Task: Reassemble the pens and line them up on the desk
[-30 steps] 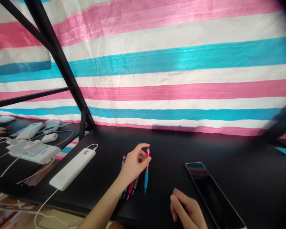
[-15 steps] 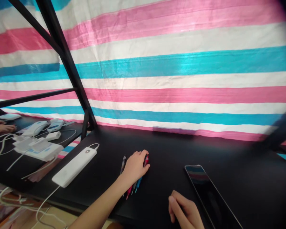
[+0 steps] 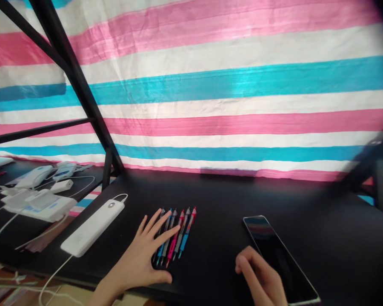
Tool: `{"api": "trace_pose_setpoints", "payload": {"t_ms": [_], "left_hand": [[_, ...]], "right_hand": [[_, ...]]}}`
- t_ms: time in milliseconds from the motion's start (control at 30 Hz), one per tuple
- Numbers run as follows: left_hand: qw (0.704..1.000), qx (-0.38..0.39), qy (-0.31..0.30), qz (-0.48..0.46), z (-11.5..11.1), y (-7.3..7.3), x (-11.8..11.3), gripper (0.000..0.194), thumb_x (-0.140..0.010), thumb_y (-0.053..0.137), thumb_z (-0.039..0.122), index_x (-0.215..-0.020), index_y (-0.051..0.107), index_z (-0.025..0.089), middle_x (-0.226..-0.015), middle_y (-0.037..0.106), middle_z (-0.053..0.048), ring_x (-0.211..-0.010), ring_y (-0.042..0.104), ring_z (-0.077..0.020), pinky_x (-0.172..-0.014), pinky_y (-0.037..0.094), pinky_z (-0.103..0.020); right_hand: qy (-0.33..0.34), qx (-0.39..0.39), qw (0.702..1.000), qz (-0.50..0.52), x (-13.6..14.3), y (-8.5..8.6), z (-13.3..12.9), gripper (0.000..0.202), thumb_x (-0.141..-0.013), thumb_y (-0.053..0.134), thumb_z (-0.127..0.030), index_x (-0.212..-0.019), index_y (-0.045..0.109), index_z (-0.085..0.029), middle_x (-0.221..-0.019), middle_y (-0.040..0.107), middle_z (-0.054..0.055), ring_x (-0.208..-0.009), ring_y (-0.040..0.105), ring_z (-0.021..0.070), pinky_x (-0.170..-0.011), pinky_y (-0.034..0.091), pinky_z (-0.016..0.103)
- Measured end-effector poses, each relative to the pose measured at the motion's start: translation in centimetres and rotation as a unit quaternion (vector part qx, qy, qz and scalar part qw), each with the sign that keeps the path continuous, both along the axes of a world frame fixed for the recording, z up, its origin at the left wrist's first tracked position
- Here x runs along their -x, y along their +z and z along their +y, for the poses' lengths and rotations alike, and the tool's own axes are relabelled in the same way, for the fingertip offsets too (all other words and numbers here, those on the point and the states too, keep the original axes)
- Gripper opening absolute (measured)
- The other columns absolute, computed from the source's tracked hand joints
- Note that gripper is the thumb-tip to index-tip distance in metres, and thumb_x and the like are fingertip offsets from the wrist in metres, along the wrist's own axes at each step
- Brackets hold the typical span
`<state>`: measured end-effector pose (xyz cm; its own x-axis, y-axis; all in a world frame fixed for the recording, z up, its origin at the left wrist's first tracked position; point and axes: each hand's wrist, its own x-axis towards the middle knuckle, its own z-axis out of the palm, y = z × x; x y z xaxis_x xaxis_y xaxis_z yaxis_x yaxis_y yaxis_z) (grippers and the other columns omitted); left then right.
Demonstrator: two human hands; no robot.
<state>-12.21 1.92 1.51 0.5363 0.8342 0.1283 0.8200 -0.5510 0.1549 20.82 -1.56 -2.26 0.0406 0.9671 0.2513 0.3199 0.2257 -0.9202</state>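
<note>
Since a second ago our left hand point(image 3: 137, 263) has let go the red pen, so we keep its spread fingers flat, evening the pens point(image 3: 174, 233) lying side by side on the counter point(image 3: 217, 204).

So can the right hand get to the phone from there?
Probably yes: the right hand lies on the black table right beside the phone, nearly touching its edge, with nothing between them.

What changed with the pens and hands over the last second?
The left hand let go of the red-and-blue pen, which now lies at the right end of the pen row. The hand drew back and spread flat, fingers over the row's left pens. The right hand, phone and power bank stayed roughly where they were.
</note>
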Motion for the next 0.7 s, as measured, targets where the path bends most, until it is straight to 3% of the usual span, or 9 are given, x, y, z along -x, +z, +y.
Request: {"api": "trace_pose_setpoints", "payload": {"t_ms": [67, 133, 233, 300, 400, 533, 700], "left_hand": [[1.000, 0.004, -0.008, 0.007, 0.6, -0.1, -0.5, 0.100, -0.076, 0.064, 0.081, -0.160, 0.030, 0.040, -0.172, 0.022, -0.010, -0.153, 0.020, -0.0482, -0.115, 0.023, -0.076], [1.000, 0.007, -0.027, 0.004, 1.1, 0.0, -1.8, 0.094, -0.080, 0.064, 0.077, -0.160, 0.031, 0.040, -0.172, 0.022, -0.009, -0.153, 0.023, -0.0460, -0.116, 0.027, -0.072], [0.999, -0.001, -0.049, -0.004, 1.5, -0.1, -4.3, 0.079, -0.087, 0.065, 0.065, -0.157, 0.038, 0.040, -0.170, 0.027, -0.007, -0.152, 0.030, -0.0411, -0.117, 0.031, -0.066], [0.998, -0.015, -0.057, -0.007, 1.3, -0.6, -5.8, 0.071, -0.092, 0.063, 0.059, -0.156, 0.041, 0.038, -0.168, 0.032, -0.007, -0.151, 0.033, -0.0389, -0.117, 0.032, -0.066], [0.997, -0.046, -0.062, -0.009, 0.7, -1.5, -7.6, 0.066, -0.096, 0.058, 0.056, -0.157, 0.041, 0.034, -0.167, 0.035, -0.008, -0.151, 0.034, -0.0393, -0.115, 0.035, -0.067], [0.994, -0.090, -0.053, -0.011, 0.1, -2.2, -9.5, 0.061, -0.099, 0.056, 0.050, -0.156, 0.043, 0.033, -0.165, 0.039, -0.009, -0.149, 0.036, -0.0404, -0.111, 0.040, -0.069], [0.993, -0.106, -0.059, -0.014, 0.1, -2.2, -10.2, 0.061, -0.098, 0.058, 0.046, -0.156, 0.042, 0.033, -0.164, 0.041, -0.009, -0.147, 0.040, -0.0401, -0.110, 0.042, -0.067]], "right_hand": [[-0.064, -0.032, 0.995, -0.070, -2.4, 0.1, 0.2, 0.031, -0.101, 0.053, -0.048, -0.084, 0.063, -0.023, -0.075, 0.060, 0.003, -0.067, 0.057, 0.0202, -0.061, 0.046, 0.030], [-0.157, -0.074, 0.972, -0.160, -4.9, 0.3, 0.4, 0.034, -0.097, 0.056, -0.055, -0.096, 0.066, -0.023, -0.084, 0.066, 0.007, -0.075, 0.060, 0.0250, -0.069, 0.048, 0.036], [-0.239, -0.058, 0.919, -0.309, -7.5, 0.4, 0.4, 0.063, -0.095, 0.042, -0.072, -0.119, 0.063, -0.019, -0.113, 0.067, 0.018, -0.103, 0.061, 0.0392, -0.087, 0.048, 0.053], [-0.277, 0.001, 0.879, -0.388, -8.1, 0.3, 0.4, 0.077, -0.092, 0.035, -0.078, -0.125, 0.061, -0.013, -0.117, 0.065, 0.025, -0.108, 0.060, 0.0453, -0.079, 0.051, 0.055], [-0.287, 0.071, 0.830, -0.473, -7.4, 0.3, 0.6, 0.083, -0.087, 0.044, -0.080, -0.126, 0.059, -0.009, -0.113, 0.065, 0.024, -0.106, 0.062, 0.0472, -0.073, 0.053, 0.054], [-0.257, 0.103, 0.821, -0.499, -6.0, 0.9, 1.3, 0.067, -0.080, 0.066, -0.067, -0.119, 0.056, -0.013, -0.108, 0.064, 0.019, -0.104, 0.065, 0.0408, -0.073, 0.054, 0.048], [-0.265, 0.121, 0.814, -0.503, -5.7, 1.7, 1.7, 0.053, -0.079, 0.068, -0.062, -0.109, 0.053, -0.020, -0.099, 0.063, 0.013, -0.096, 0.068, 0.0362, -0.068, 0.051, 0.043]]}}
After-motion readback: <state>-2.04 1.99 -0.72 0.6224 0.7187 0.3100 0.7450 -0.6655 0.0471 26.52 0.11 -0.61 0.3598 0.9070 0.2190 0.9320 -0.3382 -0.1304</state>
